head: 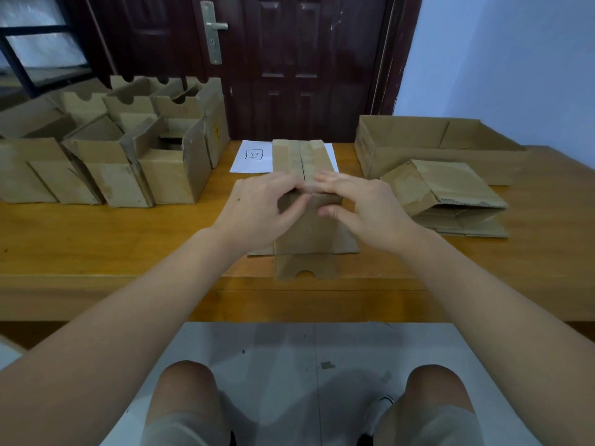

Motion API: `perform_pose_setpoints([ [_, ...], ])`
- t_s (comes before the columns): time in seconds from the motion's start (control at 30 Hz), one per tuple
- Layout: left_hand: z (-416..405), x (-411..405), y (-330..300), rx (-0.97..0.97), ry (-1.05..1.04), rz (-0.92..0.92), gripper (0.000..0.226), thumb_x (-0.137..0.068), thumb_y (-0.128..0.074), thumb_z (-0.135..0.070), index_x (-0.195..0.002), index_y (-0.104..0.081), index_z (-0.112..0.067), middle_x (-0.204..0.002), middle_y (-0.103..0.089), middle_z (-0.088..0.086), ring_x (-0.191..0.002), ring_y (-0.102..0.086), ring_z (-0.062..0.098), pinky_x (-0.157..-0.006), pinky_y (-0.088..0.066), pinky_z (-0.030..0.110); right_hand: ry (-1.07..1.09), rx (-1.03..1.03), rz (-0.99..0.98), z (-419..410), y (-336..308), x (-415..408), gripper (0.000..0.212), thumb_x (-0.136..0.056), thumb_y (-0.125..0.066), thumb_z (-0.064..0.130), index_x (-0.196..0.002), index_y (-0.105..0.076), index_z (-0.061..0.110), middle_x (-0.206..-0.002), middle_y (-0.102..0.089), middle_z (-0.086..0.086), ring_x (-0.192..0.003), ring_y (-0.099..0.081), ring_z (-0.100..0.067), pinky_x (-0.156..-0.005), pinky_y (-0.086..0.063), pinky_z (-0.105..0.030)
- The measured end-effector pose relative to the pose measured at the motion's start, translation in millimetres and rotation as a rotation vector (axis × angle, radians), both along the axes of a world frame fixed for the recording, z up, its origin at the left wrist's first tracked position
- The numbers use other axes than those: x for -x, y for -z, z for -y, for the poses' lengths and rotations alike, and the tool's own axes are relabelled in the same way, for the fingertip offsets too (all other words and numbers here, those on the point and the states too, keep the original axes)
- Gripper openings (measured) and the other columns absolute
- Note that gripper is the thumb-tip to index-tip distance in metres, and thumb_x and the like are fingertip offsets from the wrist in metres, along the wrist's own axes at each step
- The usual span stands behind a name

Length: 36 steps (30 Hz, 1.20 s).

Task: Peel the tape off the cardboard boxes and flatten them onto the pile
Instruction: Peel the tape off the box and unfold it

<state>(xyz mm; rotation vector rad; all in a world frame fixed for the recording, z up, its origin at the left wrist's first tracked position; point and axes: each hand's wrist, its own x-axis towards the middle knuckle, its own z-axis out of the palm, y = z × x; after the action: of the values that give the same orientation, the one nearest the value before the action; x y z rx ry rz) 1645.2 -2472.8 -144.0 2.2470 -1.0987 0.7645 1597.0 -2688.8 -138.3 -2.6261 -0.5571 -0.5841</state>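
So you've got 1 cardboard box (304,201) standing right in front of you on the wooden table (96,239), upside down by the look of it, with its lower flaps splayed out at the near table edge and 1 notched flap hanging slightly over it. Tape (291,156) runs along the top seam. Your left hand (260,214) and right hand (363,207) are close together at the box's near top edge. The left fingertips look pinched on something at the seam, probably the tape end, and the right fingers lie flat on top with the thumb against the front face. I can't tell for sure which hand actually has the tape.

Counting the rest: the cluster of open boxes (128,156) on your left looks like roughly 8, packed touching each other, hard to count exactly at the back. On your right there's 1 big shallow carton (428,146) and, just in front of it, the flattened pile (450,201), maybe 2 or 3 pieces. 1 sheet of white paper (252,156) sits behind the box, partly under it.

Open tabletop runs between the box and the left cluster, and a narrower strip lies between the box and the pile. The door (289,59) is behind the table.
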Motion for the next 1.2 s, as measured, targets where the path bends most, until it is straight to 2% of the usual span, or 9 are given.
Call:
perform_pose_setpoints([
  [0.13, -1, -2, 1, -0.004, -0.004, 0.030, 0.030, -0.106, -0.051, -0.038, -0.112, -0.074, -0.020, -0.097, -0.073, -0.007, -0.084, -0.063, 0.006, -0.068, -0.051, 0.026, -0.015, -0.125, -0.139, 3, -2, 5, 0.055, -0.095, -0.070, 0.019, -0.147, -0.053, 0.023, -0.154, -0.048, 0.006, -0.147, -0.034, -0.005, -0.124, -0.028, -0.038],
  [0.27, 3, -5, 2, -0.005, -0.047, 0.088, 0.030, -0.106, -0.054, -0.035, -0.091, -0.069, -0.014, -0.081, -0.060, -0.009, -0.069, -0.054, 0.010, -0.053, -0.041, 0.025, -0.003, -0.243, -0.165, 0, -1, 7, 0.046, -0.096, -0.069, 0.029, -0.139, -0.055, 0.026, -0.145, -0.057, 0.009, -0.137, -0.048, -0.003, -0.117, -0.040, -0.038],
  [0.4, 3, -7, 1, -0.023, -0.007, 0.139, 0.024, -0.104, -0.057, -0.027, -0.099, -0.077, -0.015, -0.119, -0.068, 0.001, -0.089, -0.067, 0.015, -0.062, -0.057, 0.033, 0.067, -0.232, -0.058, -11, 1, 6, 0.027, -0.089, -0.066, 0.050, -0.109, -0.061, 0.034, -0.127, -0.068, 0.012, -0.121, -0.062, -0.010, -0.101, -0.052, -0.048],
  [0.5, 5, -7, 1, 0.005, 0.014, 0.154, 0.030, -0.103, -0.053, -0.034, -0.102, -0.078, -0.019, -0.127, -0.061, 0.004, -0.099, -0.070, 0.016, -0.065, -0.058, 0.033, 0.107, -0.284, -0.028, -18, 0, 3, 0.027, -0.087, -0.068, 0.054, -0.101, -0.064, 0.032, -0.114, -0.073, 0.010, -0.111, -0.066, -0.012, -0.094, -0.055, -0.047],
  [0.67, 10, -9, 3, 0.107, -0.004, 0.123, 0.033, -0.101, -0.055, -0.041, -0.098, -0.080, -0.019, -0.120, -0.058, 0.006, -0.103, -0.065, 0.012, -0.070, -0.060, 0.038, 0.157, -0.273, -0.043, -24, -9, 1, 0.019, -0.091, -0.072, 0.041, -0.106, -0.068, 0.030, -0.104, -0.071, 0.015, -0.100, -0.064, -0.004, -0.082, -0.043, -0.013],
  [0.77, 14, -6, 3, 0.152, -0.020, 0.121, 0.030, -0.098, -0.059, -0.040, -0.099, -0.081, -0.020, -0.111, -0.057, 0.001, -0.098, -0.053, 0.005, -0.071, -0.058, 0.031, 0.162, -0.183, -0.058, -28, -12, 0, 0.020, -0.093, -0.069, 0.041, -0.108, -0.071, 0.028, -0.091, -0.066, 0.015, -0.087, -0.061, -0.004, -0.081, -0.053, -0.026],
  [0.9, 11, 2, 0, 0.143, 0.019, 0.051, 0.025, -0.096, -0.067, -0.041, -0.104, -0.078, -0.019, -0.107, -0.043, -0.012, -0.090, -0.048, 0.003, -0.069, -0.053, 0.022, 0.193, -0.199, -0.077, -29, -13, -1, 0.013, -0.095, -0.068, 0.035, -0.103, -0.073, 0.026, -0.099, -0.073, 0.008, -0.096, -0.065, -0.014, -0.091, -0.055, -0.044],
  [1.07, 2, 10, -2, 0.089, 0.088, -0.150, 0.051, -0.082, -0.073, -0.040, -0.125, -0.051, -0.023, -0.114, -0.052, -0.006, -0.101, -0.058, 0.011, -0.085, -0.058, 0.029, 0.184, -0.169, -0.094, -28, -14, 2, 0.027, -0.100, -0.061, 0.042, -0.078, -0.060, 0.025, -0.071, -0.059, 0.012, -0.069, -0.055, -0.004, -0.069, -0.043, -0.027],
  [1.2, -1, 7, -11, 0.195, 0.022, -0.261, 0.038, -0.089, -0.068, -0.010, -0.119, -0.051, -0.025, -0.117, -0.055, -0.005, -0.112, -0.059, 0.009, -0.099, -0.056, 0.035, 0.194, -0.165, -0.088, -30, -14, 2, 0.032, -0.101, -0.057, 0.043, -0.077, -0.055, 0.022, -0.082, -0.068, 0.005, -0.074, -0.059, -0.010, -0.071, -0.047, -0.034],
])
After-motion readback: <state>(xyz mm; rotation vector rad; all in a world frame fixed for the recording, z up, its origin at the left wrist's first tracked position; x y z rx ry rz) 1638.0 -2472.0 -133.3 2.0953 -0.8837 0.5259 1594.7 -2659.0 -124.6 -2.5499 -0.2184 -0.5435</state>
